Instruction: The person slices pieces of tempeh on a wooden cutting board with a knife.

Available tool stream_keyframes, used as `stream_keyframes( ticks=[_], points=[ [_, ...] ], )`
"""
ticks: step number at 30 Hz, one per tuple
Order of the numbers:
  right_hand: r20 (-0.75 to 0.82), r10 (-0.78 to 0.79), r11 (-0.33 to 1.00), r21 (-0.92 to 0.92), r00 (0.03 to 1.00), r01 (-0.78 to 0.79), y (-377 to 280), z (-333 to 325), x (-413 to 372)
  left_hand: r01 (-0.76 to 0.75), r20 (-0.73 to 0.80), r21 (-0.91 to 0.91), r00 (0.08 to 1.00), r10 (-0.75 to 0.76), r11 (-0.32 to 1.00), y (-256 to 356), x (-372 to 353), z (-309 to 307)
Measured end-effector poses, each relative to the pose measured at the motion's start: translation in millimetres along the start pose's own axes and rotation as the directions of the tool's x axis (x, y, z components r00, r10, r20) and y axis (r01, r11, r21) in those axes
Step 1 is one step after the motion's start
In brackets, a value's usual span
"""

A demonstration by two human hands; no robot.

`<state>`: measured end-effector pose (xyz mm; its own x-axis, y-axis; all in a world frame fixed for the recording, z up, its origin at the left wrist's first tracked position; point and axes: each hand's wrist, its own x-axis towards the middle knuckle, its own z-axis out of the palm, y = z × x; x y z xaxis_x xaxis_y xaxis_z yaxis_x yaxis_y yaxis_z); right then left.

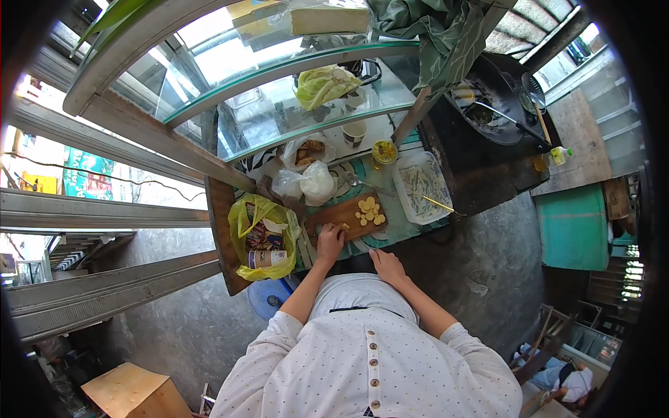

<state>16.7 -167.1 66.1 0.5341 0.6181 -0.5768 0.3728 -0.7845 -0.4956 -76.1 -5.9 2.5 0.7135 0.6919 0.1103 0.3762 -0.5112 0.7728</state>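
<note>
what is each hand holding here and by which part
The left hand presses its fingertips on top of a small yellow food piece on the brown wooden cutting board, not clearly gripping it. The right hand shows nothing held.

Brown wooden board, lying flat, a bit slanted. Little heap of pale yellow round slices near the far end. One small yellow piece at the near end, maybe banana, too tiny to tell.
</note>
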Motion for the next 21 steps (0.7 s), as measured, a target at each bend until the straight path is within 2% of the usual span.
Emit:
stream_keyframes(
  ticks=[5, 7, 11, 21],
  points=[
    [-0.045, -0.017, 0.997, -0.07, 0.999, 0.013, -6, 0, -1, -0.022, -0.01, 0.005, 1.0, 0.022, 1.0, 0, 0, 0],
    [-0.078, -0.033, 0.985, -0.171, 0.996, 0.02, -10, -1, -2, -0.018, -0.009, 0.003, 1.0, 0.018, 1.0, -2, 1, 1],
    [-0.092, -0.05, 0.978, -0.207, 0.994, 0.03, -7, 5, 3, -0.011, 0.008, 0.013, 1.0, 0.011, 1.0, -3, 1, 2],
    [0.046, -0.038, 0.972, -0.229, 0.998, 0.048, -20, -20, 11, -0.022, 0.0, 0.016, 1.0, 0.022, 1.0, -3, 0, 2]
  ],
)
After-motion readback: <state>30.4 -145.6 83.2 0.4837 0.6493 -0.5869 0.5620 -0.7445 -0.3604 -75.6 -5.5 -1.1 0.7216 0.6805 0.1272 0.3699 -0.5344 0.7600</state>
